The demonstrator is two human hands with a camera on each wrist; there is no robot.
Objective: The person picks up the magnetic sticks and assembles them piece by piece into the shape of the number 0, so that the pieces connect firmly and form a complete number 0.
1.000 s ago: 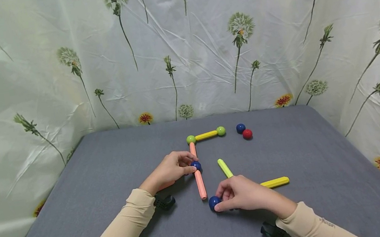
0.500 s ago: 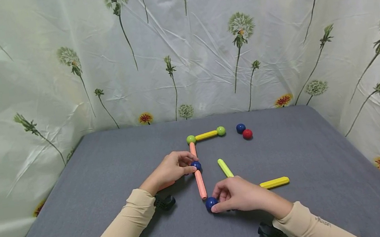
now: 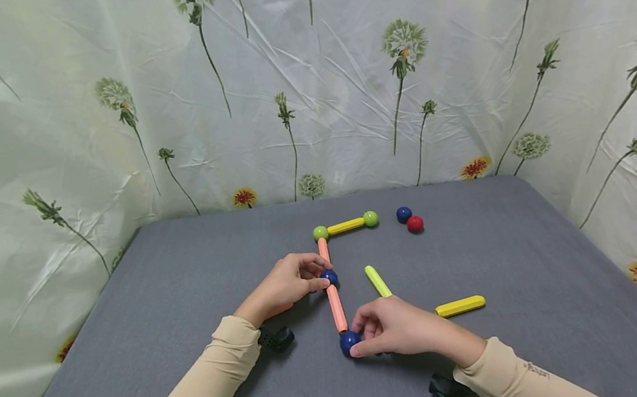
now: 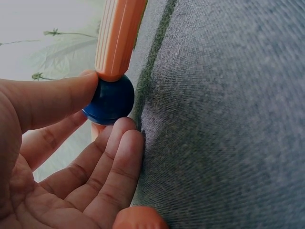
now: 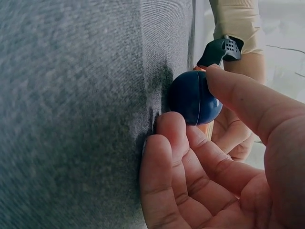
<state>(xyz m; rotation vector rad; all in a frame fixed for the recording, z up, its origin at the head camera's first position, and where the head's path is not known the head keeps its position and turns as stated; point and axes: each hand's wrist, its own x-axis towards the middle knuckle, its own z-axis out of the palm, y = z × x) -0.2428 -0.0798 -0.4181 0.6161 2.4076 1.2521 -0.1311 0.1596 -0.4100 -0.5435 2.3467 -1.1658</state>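
My left hand [image 3: 290, 281] pinches a dark blue ball [image 4: 112, 101] between thumb and fingers. This ball sits between two salmon-orange ribbed rods, the nearer rod [image 3: 336, 309] running toward me and the farther rod [image 3: 323, 250] leading to a green ball [image 3: 320, 233]. With thumb and fingertips, my right hand [image 3: 402, 326] grips a second blue ball [image 3: 350, 343], low over the grey cloth. That ball is right at the near end of the nearer rod. Another orange rod [image 3: 278, 310] lies partly hidden under my left hand.
A yellow rod [image 3: 346, 226] joins the green ball to another green ball [image 3: 370, 219]. To the right lie a loose blue ball [image 3: 404, 214] and a red ball [image 3: 415, 224]. A lime rod [image 3: 377, 281] and a yellow rod [image 3: 461, 306] lie by my right hand, partly covered.
My right hand has moved slightly left, bringing its blue ball from beside the orange rod's near end to right at that end. The left hand has stayed still on its ball.
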